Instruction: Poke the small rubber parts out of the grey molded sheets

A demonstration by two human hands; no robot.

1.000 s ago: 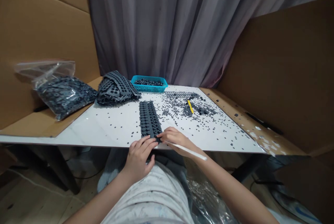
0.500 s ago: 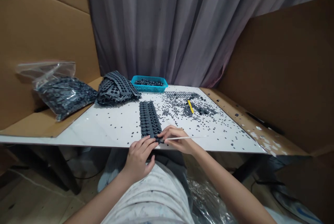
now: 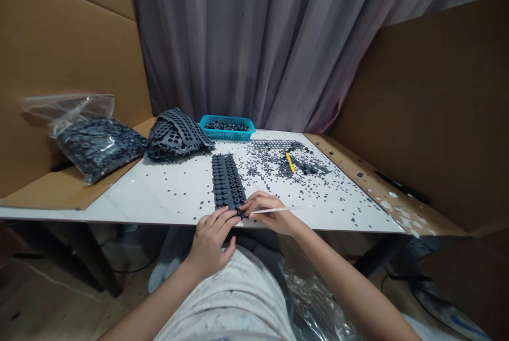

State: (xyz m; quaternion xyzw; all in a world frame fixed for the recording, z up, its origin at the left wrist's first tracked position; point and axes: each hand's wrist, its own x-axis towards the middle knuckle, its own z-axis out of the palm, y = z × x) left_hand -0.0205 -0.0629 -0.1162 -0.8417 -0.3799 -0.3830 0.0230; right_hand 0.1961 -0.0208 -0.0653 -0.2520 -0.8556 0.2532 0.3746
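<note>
Head view: dark studded strip [image 3: 227,182], on worktop [image 3: 175,176], near edge; left hand [image 3: 212,237], fingers together, thumb apart, at strip's near end; right hand [image 3: 272,215], fingers pinching white stick [image 3: 296,207], same end; far, blue basket [image 3: 228,135]; left, holed sheets [image 3: 178,134].

We take this for a small, makeshift workshop, though we can't tell whether it sits inside a home. Tall cardboard panels [image 3: 67,33] wall off both sides of a white tabletop [image 3: 191,175], and a grey curtain [image 3: 234,28] hangs behind it. We read piecework in the supplies: a clear bag [image 3: 99,142] full of small dark parts, a teal basket [image 3: 229,136] of more, heaped perforated sheets [image 3: 178,134], and little dark discs [image 3: 285,170] scattered everywhere.
</note>
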